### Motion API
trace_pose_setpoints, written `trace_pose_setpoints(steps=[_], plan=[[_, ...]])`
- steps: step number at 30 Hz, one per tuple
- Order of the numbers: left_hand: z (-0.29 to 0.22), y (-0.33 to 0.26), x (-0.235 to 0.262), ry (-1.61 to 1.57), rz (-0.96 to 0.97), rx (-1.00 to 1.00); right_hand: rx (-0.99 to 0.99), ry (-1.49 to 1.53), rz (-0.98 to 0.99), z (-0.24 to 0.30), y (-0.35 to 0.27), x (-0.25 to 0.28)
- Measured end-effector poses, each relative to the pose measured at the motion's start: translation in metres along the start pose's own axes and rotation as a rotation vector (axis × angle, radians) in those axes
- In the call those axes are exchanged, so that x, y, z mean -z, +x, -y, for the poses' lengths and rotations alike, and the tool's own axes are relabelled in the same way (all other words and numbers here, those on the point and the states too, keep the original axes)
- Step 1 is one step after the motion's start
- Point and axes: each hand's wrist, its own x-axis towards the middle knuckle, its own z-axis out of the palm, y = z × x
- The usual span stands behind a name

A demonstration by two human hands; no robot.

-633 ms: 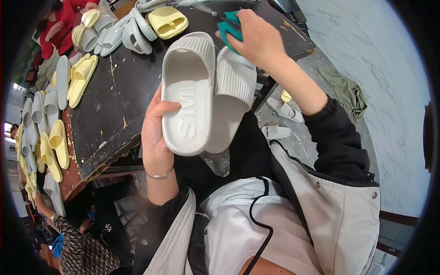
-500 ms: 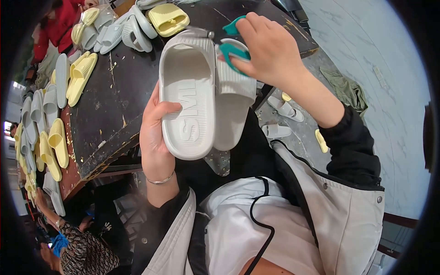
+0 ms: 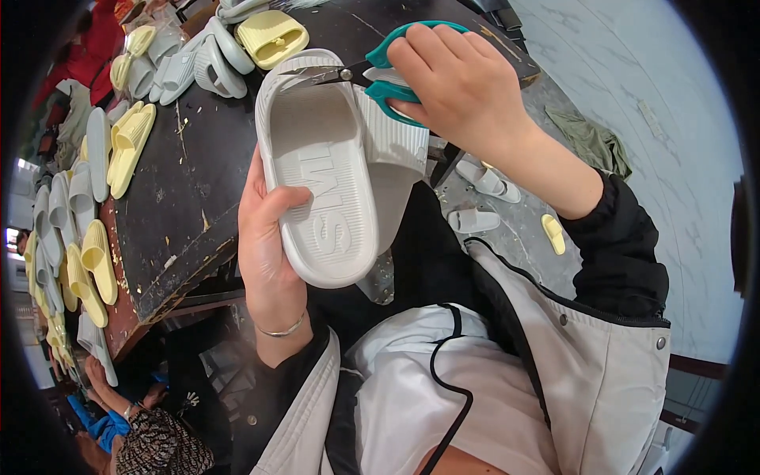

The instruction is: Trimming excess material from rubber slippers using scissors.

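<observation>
My left hand [image 3: 267,226] is closed round a light grey slide slipper [image 3: 328,237], its thumb pressed on the ribbed footbed. Behind and to the right of it, partly hidden, is a second matching slipper [image 3: 396,149]. Teal-handled scissors [image 3: 386,92] are gripped in my right hand [image 3: 467,89], their handles spread apart. The blades reach left to the front edge of the nearer slipper's strap. Just where they meet the edge is hard to make out.
Beneath lies a dark worn table [image 3: 170,186] scattered with scraps. A yellow slipper [image 3: 273,38] and several grey ones sit at its far side, with more along the left. Slippers and a green cloth [image 3: 590,138] lie on the floor. A person's patterned sleeve [image 3: 166,443] shows lower left.
The held slippers have shifted slightly left and tilted. The scissors have come down a little, and their blades now show across the strap's front edge. At lower left, the other person's arm has moved.
</observation>
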Motion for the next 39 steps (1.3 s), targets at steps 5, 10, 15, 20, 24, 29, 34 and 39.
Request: trace_pose_setpoints(steps=[5, 10, 15, 20, 24, 29, 34, 39], plan=[[0.001, 0.000, -0.004, 0.057, -0.010, -0.016, 0.028, -0.053, 0.004, -0.003, -0.002, 0.001], [0.001, -0.002, -0.006, 0.060, -0.010, -0.021, 0.020, -0.050, 0.003, -0.005, -0.004, 0.002], [-0.001, -0.005, -0.009, 0.045, 0.020, -0.011, 0.035, -0.039, -0.016, -0.010, -0.006, 0.001], [0.000, -0.007, -0.008, 0.069, 0.012, -0.025, 0.058, -0.046, -0.031, -0.013, -0.006, 0.001], [0.001, -0.008, -0.009, 0.065, 0.002, -0.015, 0.068, -0.055, -0.041, -0.014, -0.008, 0.000], [0.002, -0.008, -0.009, 0.065, 0.000, -0.012, 0.078, -0.057, -0.054, -0.015, -0.008, 0.000], [0.004, -0.008, -0.008, 0.034, 0.005, 0.001, 0.069, 0.002, -0.051, -0.019, -0.010, -0.002], [0.004, -0.007, -0.001, 0.035, 0.043, -0.031, -0.437, 0.314, 0.098, -0.024, -0.010, 0.001]])
